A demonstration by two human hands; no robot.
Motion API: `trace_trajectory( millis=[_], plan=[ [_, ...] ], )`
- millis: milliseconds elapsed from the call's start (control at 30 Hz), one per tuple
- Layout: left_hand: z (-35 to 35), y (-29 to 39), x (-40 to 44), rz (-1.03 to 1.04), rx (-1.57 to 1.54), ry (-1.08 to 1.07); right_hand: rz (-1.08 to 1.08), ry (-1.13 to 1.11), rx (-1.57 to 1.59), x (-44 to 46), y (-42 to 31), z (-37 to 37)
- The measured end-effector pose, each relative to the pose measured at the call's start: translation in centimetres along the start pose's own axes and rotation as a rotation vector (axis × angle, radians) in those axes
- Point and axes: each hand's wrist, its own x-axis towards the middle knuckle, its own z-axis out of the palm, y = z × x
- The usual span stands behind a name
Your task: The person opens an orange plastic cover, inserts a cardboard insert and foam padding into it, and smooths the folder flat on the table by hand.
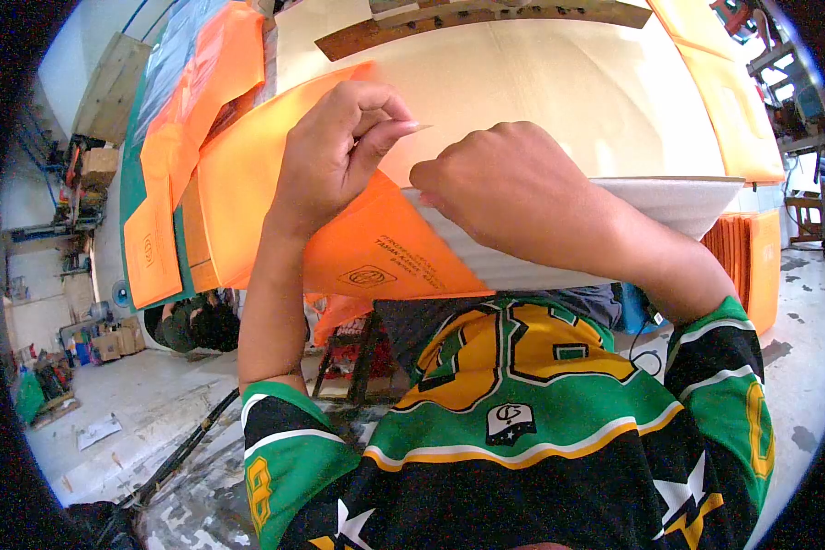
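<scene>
i stand in a workshop, its broad cream tabletop (559,101) carrying a bright orange sheet with black lettering (348,255), a thick stack of orange sheets (761,266) at right; brown cardboard boxes (110,346) sit amid clutter at left, crowded dark shelving (808,143) rises opposite, and dark stains blotch the grey floor (805,307).

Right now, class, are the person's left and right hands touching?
Apart. The head view shows a gap, with the cream sheet visible between the left hand and right hand.
</scene>
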Motion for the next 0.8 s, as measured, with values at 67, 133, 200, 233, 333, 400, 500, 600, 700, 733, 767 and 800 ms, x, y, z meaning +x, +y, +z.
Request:
trace_trajectory(
  millis=[67,133,200,233,333,400,500,600,700,733,767,800],
  plan=[
    [0.0,-0.1,0.0,-0.001,-0.005,-0.012,0.006,0.008,-0.007,0.1,0.1,0.2],
    [0.2,-0.2,0.0,-0.013,-0.017,-0.021,-0.007,-0.018,-0.011,0.2,0.2,0.3],
    [0.3,-0.3,0.0,-0.025,-0.028,-0.029,-0.030,-0.015,0.020,0.0,0.2,0.1],
    [0.5,-0.3,0.0,-0.042,-0.028,-0.036,-0.054,-0.012,0.051,0.0,0.2,0.0],
    [0.7,-0.5,-0.1,-0.053,-0.041,-0.042,-0.016,-0.080,0.006,0.2,0.2,0.2],
    [0.8,-0.5,0.0,-0.047,-0.055,-0.040,-0.004,-0.066,-0.008,0.4,0.5,0.8],
    [0.8,-0.3,0.0,-0.009,-0.007,-0.048,-0.015,-0.060,0.001,0.3,0.4,0.6],
    [0.9,-0.4,0.0,-0.024,-0.025,-0.050,-0.032,-0.057,0.013,0.2,0.4,0.7],
    [1.2,-0.3,0.1,-0.015,-0.052,-0.047,-0.003,-0.054,-0.010,0.3,0.4,1.0],
    [1.3,-0.3,0.1,-0.024,-0.070,-0.043,0.018,-0.063,-0.018,0.3,0.4,1.0],
    [1.3,-0.3,0.1,-0.033,-0.088,-0.038,0.017,-0.062,-0.018,0.4,0.4,0.9],
    [1.4,-0.3,0.1,-0.033,-0.088,-0.039,-0.006,-0.049,0.008,0.3,0.3,0.8]
  ],
)
